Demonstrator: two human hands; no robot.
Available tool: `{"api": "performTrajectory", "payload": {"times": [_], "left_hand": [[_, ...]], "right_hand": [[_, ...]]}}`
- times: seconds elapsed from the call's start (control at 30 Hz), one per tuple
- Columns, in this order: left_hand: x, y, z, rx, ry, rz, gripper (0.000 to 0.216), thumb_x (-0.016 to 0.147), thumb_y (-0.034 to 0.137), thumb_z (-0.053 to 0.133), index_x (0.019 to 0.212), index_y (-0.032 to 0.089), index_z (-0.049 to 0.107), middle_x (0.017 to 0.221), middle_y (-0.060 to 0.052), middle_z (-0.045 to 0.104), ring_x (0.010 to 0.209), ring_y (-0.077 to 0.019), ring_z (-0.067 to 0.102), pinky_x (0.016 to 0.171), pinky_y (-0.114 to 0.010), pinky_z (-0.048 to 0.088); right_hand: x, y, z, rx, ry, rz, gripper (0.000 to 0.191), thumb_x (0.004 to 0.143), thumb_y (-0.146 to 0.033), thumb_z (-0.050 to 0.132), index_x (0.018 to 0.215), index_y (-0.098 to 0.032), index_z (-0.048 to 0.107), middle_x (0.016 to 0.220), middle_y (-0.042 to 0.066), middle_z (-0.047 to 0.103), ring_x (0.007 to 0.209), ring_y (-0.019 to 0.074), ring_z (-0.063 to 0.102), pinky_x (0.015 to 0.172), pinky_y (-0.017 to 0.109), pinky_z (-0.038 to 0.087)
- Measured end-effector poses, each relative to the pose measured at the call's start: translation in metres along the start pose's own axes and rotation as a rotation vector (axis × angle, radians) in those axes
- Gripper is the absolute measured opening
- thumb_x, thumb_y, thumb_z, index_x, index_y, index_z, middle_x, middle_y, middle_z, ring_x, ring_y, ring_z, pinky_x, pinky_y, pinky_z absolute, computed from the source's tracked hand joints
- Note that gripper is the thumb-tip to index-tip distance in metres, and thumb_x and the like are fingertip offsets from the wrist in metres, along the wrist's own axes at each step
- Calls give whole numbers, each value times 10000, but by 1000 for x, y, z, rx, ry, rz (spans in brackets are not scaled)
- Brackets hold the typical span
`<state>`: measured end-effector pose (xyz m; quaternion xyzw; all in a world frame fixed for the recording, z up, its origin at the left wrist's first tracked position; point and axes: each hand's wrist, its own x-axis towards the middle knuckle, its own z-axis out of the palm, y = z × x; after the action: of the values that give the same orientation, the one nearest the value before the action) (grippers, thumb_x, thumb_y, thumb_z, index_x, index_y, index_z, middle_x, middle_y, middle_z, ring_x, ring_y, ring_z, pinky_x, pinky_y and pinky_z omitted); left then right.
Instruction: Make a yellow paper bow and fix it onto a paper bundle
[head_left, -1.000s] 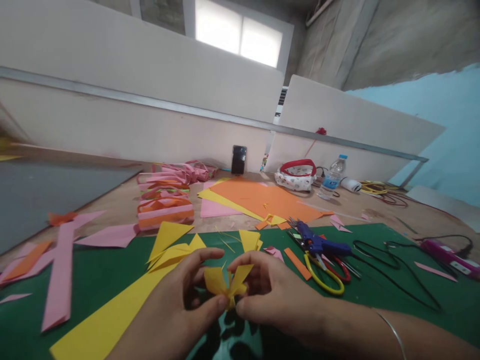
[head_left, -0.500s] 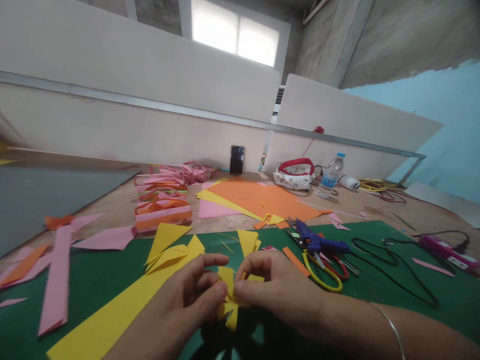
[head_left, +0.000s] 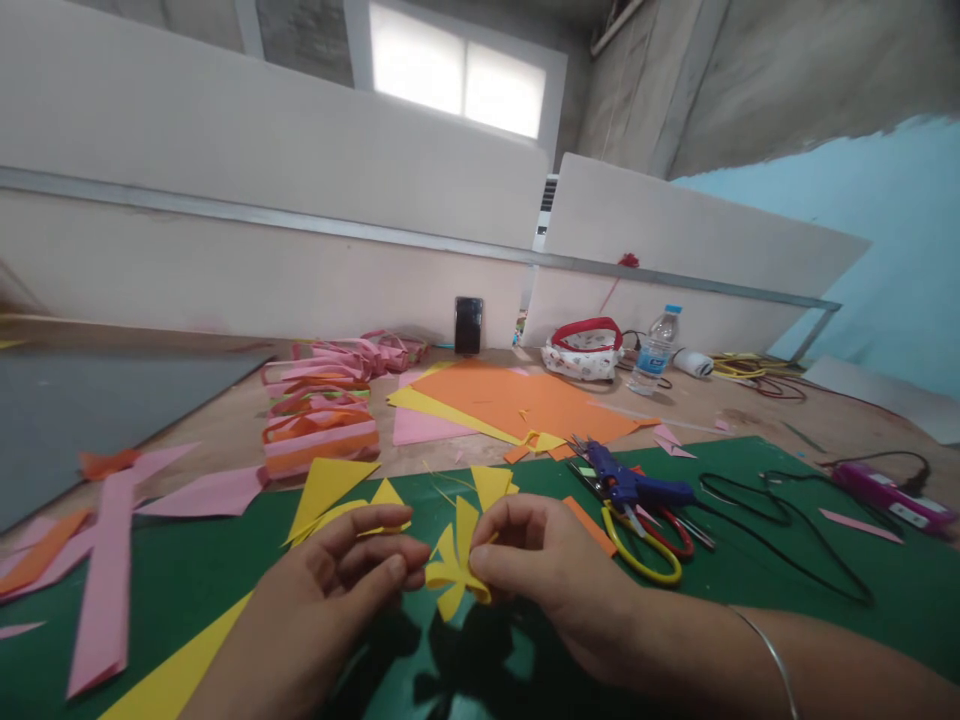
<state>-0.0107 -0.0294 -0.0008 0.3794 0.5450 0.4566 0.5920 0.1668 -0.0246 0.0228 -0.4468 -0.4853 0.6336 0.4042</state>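
Observation:
Both hands meet over the green cutting mat (head_left: 225, 550) around a small folded yellow paper piece (head_left: 456, 562) with pointed flaps. My right hand (head_left: 547, 565) pinches its right side between thumb and fingers. My left hand (head_left: 341, 590) has thumb and forefinger brought together right at the piece's left edge; I cannot tell whether they grip it. A long yellow paper strip (head_left: 180, 675) runs under my left wrist. Cut yellow triangles (head_left: 330, 490) lie just beyond the hands.
Yellow-handled scissors (head_left: 641, 550) and a blue glue gun (head_left: 630, 485) with black cable lie right of the hands. Orange and yellow sheets (head_left: 517, 400), pink and orange paper loops (head_left: 319, 425), pink scraps (head_left: 105, 570), a water bottle (head_left: 651, 350), a phone (head_left: 468, 325) and a pouch (head_left: 585, 355) sit farther back.
The yellow piece has been turned and lifted slightly; its flaps now point up and to the left. My left fingers slid back from under it to its left edge.

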Motion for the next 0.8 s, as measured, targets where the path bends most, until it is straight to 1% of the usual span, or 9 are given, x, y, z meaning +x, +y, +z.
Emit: {"api": "performTrajectory", "payload": {"times": [0.13, 0.33, 0.37, 0.43, 0.5, 0.57, 0.63, 0.7, 0.8], "left_hand": [[1, -1, -3, -19, -25, -10, 603, 597, 347, 817, 1092, 193, 508, 720, 15, 713, 657, -113, 610, 566, -183, 463], [-2, 1, -2, -125, -6, -109, 452, 520, 282, 841, 911, 204, 629, 673, 15, 716, 660, -124, 619, 544, -172, 451], [-2, 1, -2, -148, -22, -124, 438, 528, 281, 835, 909, 201, 636, 663, 17, 712, 632, -115, 610, 531, -170, 443], [-1, 0, -2, -134, -65, -124, 403, 597, 365, 790, 932, 198, 639, 596, 25, 682, 502, -90, 543, 464, -171, 402], [-1, 0, 1, -69, -94, -91, 392, 677, 481, 694, 941, 197, 640, 565, 21, 658, 444, -91, 487, 422, -186, 372], [-3, 3, 6, 41, -108, -50, 393, 698, 548, 634, 865, 193, 653, 606, 1, 664, 483, -114, 508, 441, -208, 391], [-6, 7, 12, 199, -141, 24, 350, 661, 531, 672, 745, 192, 654, 633, 0, 658, 553, -136, 542, 503, -228, 423], [-9, 9, 17, 326, -147, 114, 322, 655, 519, 682, 689, 201, 649, 578, 27, 613, 527, -125, 505, 515, -228, 409], [-10, 5, 17, 349, -88, 172, 315, 673, 529, 668, 686, 216, 641, 549, 50, 581, 527, -118, 490, 509, -214, 395]], "right_hand": [[0, -4, 0, -3, 14, -26, 93, 581, -99, 649, 635, -147, 590, 545, -42, 562, 520, 80, 510, 525, 203, 394], [3, -1, -3, 5, 13, -47, 104, 581, -78, 637, 630, -155, 586, 552, -44, 554, 524, 76, 493, 530, 206, 386], [3, -1, -4, 3, 16, -57, 100, 587, -81, 635, 635, -155, 588, 559, -43, 554, 530, 75, 494, 530, 204, 382], [3, -2, -5, 3, 28, -71, 95, 594, -92, 638, 645, -156, 588, 571, -44, 556, 540, 76, 500, 528, 201, 375], [3, -3, -5, 10, 39, -77, 95, 598, -109, 647, 653, -157, 586, 577, -46, 558, 543, 78, 507, 532, 203, 379], [3, -3, -5, 17, 46, -80, 98, 603, -119, 652, 662, -158, 584, 577, -46, 559, 542, 81, 513, 540, 209, 389], [2, -1, -4, 9, 48, -89, 97, 612, -120, 653, 667, -156, 582, 581, -44, 563, 546, 84, 516, 547, 211, 396], [2, 5, -2, -16, 45, -93, 95, 623, -120, 653, 673, -156, 581, 594, -40, 572, 564, 89, 523, 558, 211, 403], [2, 10, 1, -93, 1, -100, 82, 651, -148, 659, 706, -153, 599, 631, -32, 575, 589, 89, 517, 570, 210, 408]]}}
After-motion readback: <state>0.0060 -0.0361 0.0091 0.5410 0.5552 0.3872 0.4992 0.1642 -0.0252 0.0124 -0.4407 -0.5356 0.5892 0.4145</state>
